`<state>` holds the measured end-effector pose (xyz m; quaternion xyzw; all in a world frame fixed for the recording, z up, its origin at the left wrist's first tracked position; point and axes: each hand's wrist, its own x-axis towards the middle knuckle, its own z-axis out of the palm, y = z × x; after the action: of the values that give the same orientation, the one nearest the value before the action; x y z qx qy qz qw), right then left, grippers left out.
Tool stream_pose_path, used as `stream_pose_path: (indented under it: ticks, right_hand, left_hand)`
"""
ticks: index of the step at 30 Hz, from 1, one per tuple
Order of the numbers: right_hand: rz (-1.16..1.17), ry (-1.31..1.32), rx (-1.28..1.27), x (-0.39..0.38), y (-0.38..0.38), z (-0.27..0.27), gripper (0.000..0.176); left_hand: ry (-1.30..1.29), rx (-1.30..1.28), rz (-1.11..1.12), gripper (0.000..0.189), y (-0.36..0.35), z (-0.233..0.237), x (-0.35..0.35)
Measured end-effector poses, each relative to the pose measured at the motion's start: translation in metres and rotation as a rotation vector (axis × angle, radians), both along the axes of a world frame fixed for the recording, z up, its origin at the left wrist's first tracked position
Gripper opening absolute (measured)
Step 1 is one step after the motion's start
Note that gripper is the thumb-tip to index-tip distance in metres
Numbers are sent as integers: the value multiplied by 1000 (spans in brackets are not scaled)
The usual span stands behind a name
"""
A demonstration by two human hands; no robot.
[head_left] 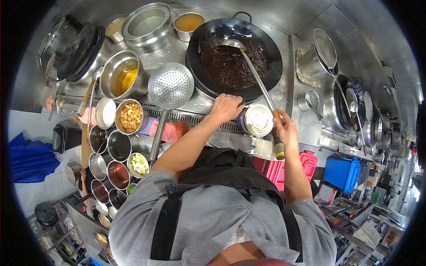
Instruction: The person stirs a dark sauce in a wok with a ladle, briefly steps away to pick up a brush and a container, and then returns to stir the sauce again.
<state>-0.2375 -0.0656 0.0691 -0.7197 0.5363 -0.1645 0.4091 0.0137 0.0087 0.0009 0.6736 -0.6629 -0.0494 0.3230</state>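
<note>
A large black wok (270, 48) sits on the steel range, dark bubbling liquid covering its bottom. My left hand (226, 107) is closed at the wok's near edge, its fingers curled over; the exact part gripped is hidden. In my right hand (286, 127) is the wooden handle of a long steel ladle (257, 75). The ladle's bowl rests over the liquid toward the far side of the wok. Between my hands stands a round tin can (259, 120) with a pale metal top. Left of the wok lies a perforated skimmer (171, 86), its handle pointing toward me.
A steel pot (106, 80) with yellow oil and a large lidded-looking pot (146, 26) stand at left. Nearby are a container of orange liquid (188, 22), a bowl of brown chunks (129, 116) and several seasoning pots. A strainer (325, 48) rests on a pot at right.
</note>
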Motion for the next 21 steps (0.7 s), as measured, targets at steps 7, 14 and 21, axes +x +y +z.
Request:
stream_pose_path:
  ticks: [7, 14, 21]
  right_hand:
    - [-57, 58, 72, -67, 48, 41, 43]
    - [38, 145, -98, -108, 94, 72, 44]
    - [131, 184, -83, -71, 88, 30, 45]
  left_hand:
    - [3, -12, -14, 25, 1, 0, 1]
    - [29, 31, -23, 24, 0, 2, 1]
    - [16, 65, -17, 25, -1, 2, 0]
